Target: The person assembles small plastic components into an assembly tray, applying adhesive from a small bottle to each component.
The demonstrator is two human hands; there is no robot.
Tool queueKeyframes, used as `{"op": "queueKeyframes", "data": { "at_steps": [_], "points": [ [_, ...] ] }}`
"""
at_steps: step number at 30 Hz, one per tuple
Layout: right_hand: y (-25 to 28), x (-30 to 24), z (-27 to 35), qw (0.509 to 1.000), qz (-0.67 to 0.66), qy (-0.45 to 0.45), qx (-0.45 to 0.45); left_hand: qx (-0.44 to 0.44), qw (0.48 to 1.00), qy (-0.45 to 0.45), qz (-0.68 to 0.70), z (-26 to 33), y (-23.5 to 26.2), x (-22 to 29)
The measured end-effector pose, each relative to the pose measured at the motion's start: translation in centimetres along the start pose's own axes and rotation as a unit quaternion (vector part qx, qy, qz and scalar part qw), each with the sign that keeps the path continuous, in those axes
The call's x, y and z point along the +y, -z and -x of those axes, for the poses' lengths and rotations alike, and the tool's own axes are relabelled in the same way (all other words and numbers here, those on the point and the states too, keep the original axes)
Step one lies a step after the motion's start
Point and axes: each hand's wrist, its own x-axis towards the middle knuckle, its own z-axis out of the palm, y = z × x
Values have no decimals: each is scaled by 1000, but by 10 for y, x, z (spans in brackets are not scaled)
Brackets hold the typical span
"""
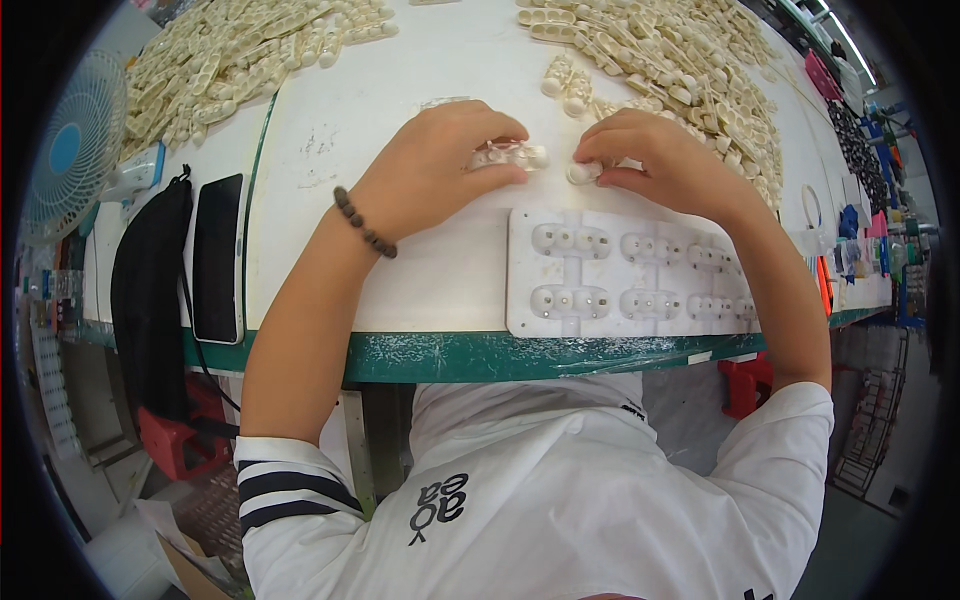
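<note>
In my left hand [432, 165], thumb and fingers are closed round a see-through plastic piece [505, 154] with a cream end pointing right. My right hand [672, 165] pinches a small white rounded piece [582, 173], a short gap away from the other piece. Both hands are just above the white tabletop [420, 290]. Right below my right hand and forearm lies a white moulded tray [518, 270] with rows of three-lobed recesses and small metallic dots; the forearm covers its right end. A few loose cream parts [567, 88] lie beyond the right hand.
Heaps of cream plastic parts cover the far left [255, 60] and far right [660, 60]. A black phone [217, 260], a black pouch [150, 290] and a fan [75, 145] are at the left. The table's green edge [450, 357] runs before me.
</note>
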Motion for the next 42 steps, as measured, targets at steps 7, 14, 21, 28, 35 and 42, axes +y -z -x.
{"op": "queueKeyframes", "data": {
  "at_steps": [7, 14, 21, 28, 35, 42],
  "points": [
    [16, -45, 57, 994, -77, -65, 43, 1, 998, -68, 4, 10, -24, 50],
    [-3, -49, 83, 994, 6, -61, 94, -41, 996, -72, 23, 3, -29, 51],
    [7, -38, 80, 990, -53, -114, 62, 58, 996, 43, 46, -43, -34, -10],
    [-4, 10, 18, 977, 99, -113, 153, 28, 976, -26, -213, -62, -44, -39],
    [-5, 13, -22, 989, 89, -117, 34, -73, 995, 64, 15, -44, -5, -20],
    [-21, -11, -24, 981, 88, -101, 138, -67, 992, -97, -47, -31, -1, -41]
  ]
}}
